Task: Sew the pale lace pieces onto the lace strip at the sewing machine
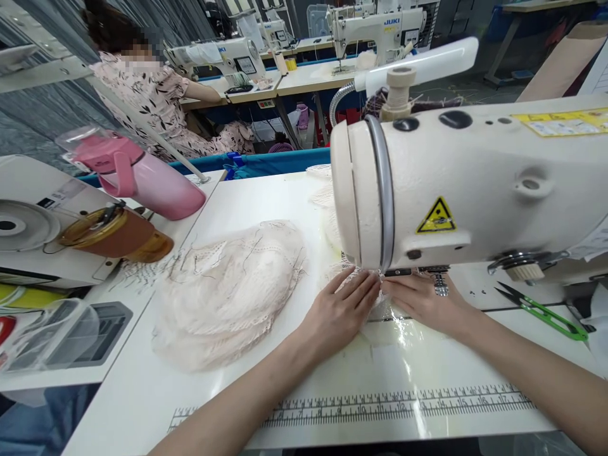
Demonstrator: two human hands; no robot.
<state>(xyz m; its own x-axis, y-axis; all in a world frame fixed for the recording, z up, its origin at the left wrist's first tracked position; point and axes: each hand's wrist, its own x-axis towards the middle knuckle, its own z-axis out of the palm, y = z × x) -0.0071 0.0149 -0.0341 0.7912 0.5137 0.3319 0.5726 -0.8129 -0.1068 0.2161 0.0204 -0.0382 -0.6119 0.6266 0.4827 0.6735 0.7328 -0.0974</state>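
My left hand (342,308) lies flat, fingers stretched out, on a small piece of pale lace fabric (375,316) under the head of a white sewing machine (470,183). My right hand (418,299) lies flat on the same piece just to the right, fingers pointing toward the left hand and the presser foot (439,285). The fingertips of both hands nearly meet beneath the machine head. The needle is hidden behind the machine head.
A heap of pale lace pieces (228,291) lies left of my hands. Green thread snips (546,313) rest at the right. A pink bottle (142,177) and a brown one (114,234) lie on the left table. A ruler strip (361,405) runs along the front edge. Another person (152,95) sits behind.
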